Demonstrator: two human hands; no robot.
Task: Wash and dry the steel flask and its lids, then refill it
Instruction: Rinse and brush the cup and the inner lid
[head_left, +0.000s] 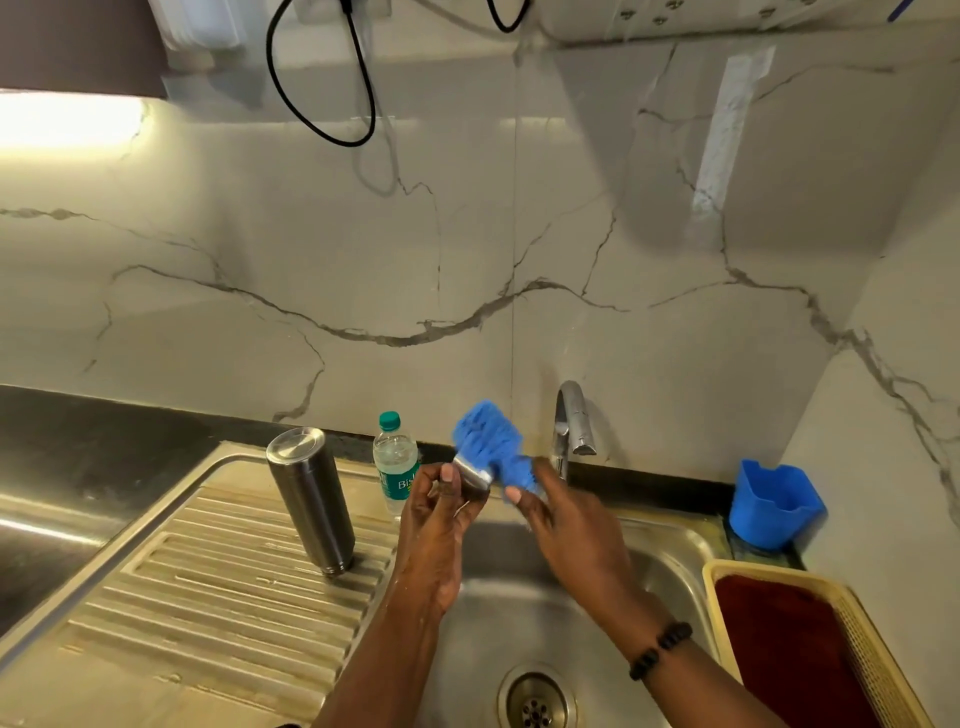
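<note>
- Head view: over the sink (670, 551), the left hand (436, 525) pinches a steel lid (470, 475) while the right hand (566, 525) grips a blue scrubber (485, 436) against it — washing appears midway.
- Left of the hands, the steel flask (310, 499) stands inverted on the drainboard (208, 597); drying and refilling remain — a water bottle (395, 462) waits just beyond.

At a kitchen sink: one steel flask (310, 501), one lid (472, 475), one blue cloth (488, 441), one plastic water bottle (396, 462), one tap (570, 426), one blue cup (774, 506), one yellow basket (852, 629), two hands.
</note>
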